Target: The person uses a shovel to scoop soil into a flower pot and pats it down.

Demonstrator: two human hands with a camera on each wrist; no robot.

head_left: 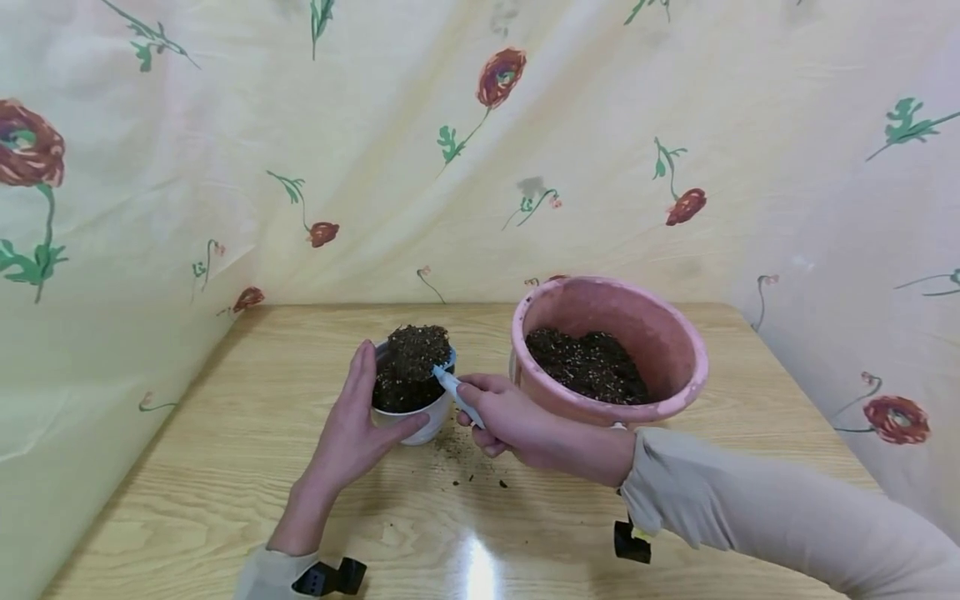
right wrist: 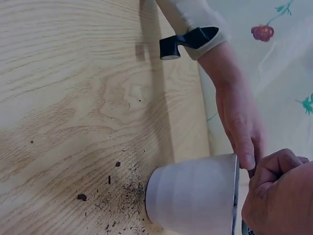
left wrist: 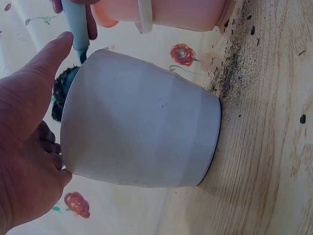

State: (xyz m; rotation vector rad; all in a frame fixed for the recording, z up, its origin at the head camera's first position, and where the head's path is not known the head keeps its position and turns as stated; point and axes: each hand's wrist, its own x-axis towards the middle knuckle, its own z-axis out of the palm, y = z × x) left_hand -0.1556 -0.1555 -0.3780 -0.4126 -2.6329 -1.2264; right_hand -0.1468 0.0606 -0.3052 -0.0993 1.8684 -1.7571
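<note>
A small white pot (head_left: pixel 420 422) stands upright on the wooden table, with dark potting soil (head_left: pixel 401 392) inside. My left hand (head_left: pixel 358 433) is spread about its rim, fingers extended along the left side and thumb reaching across the near side. In the left wrist view, the little finger touches the rim of the pot (left wrist: pixel 142 122). My right hand (head_left: pixel 517 417) grips the pale blue handle of a small hand trowel (head_left: pixel 459 398). Its blade bears a heap of soil (head_left: pixel 420 350) over the pot's mouth and is largely hidden by it.
A large pink tub (head_left: pixel 686 358) tilts toward me at the right, with dark soil (head_left: pixel 588 362) in it. Spilled crumbs of soil (head_left: pixel 453 446) lie beside the white pot. Flower-patterned cloth (head_left: pixel 420 167) hangs behind and at both sides of the table (head_left: pixel 202 467).
</note>
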